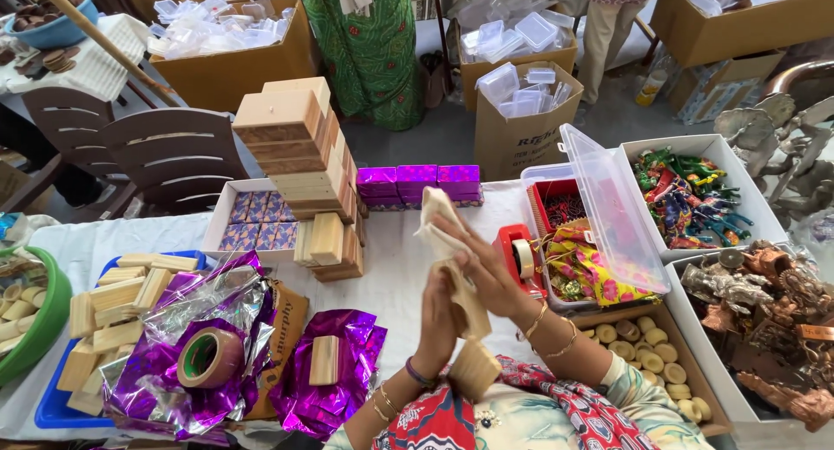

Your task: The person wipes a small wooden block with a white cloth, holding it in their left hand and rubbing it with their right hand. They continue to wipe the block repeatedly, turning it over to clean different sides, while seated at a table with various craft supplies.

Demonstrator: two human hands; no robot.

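1. Up close, our left hand and right hand are pressed together palm to palm, clamped on a stack of wooden blocks held upright between them, above the white table and just in front of our chest.
2. One block tops out near our right fingertips; the lowest pokes out below the wrists. Exactly how many blocks sit in the stack we cannot tell.
3. Handling, as we judge it: pale, bare wood, stiff and light, not fragile. Smooth faces could slide on each other, so the stack wants pressure on its broad sides, with a finger over each end to stop it shearing.
4. Just beyond the hands: a red tape dispenser to the right, and a single block lying on purple foil to the left.
5. Further left, a roll of brown tape rests on crumpled foil over a blue tray of loose blocks.
6. Behind, a tall pile of blocks leans beside a white box of wrapped pieces; a row of purple wrapped packs lies past it.
7. Right side: a clear-lidded tub and a box of small round discs.
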